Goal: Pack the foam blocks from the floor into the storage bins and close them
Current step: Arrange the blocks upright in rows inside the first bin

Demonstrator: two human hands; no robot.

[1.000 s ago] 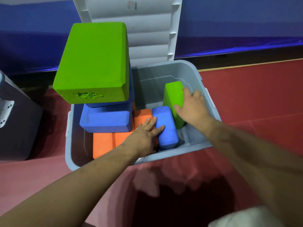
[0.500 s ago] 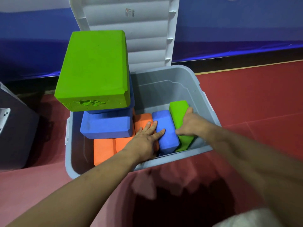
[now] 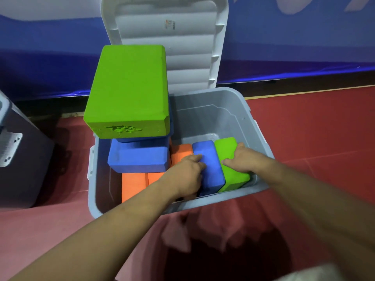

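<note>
1. Grey storage bin (image 3: 261,142) on the red floor (image 3: 314,128), with its white lid (image 3: 172,37) propped open behind.
2. Right hand (image 3: 243,161) grips the small green block (image 3: 233,177), thumb on the far side and fingers across the top. The block sits tilted by the bin's right wall, touching the upright blue block (image 3: 211,171).
3. Left hand (image 3: 186,175) lies against that blue block's left face (clasping or merely pressing: cannot be told).
4. Likely hazard: the stack at left, a large green block (image 3: 129,88) on blue slabs (image 3: 138,159) over orange blocks (image 3: 134,185), rises above the rim. A jolt could topple it, and the lid probably cannot shut over it.
5. Likely hazard: wedged foam may spring back up once released.
</note>
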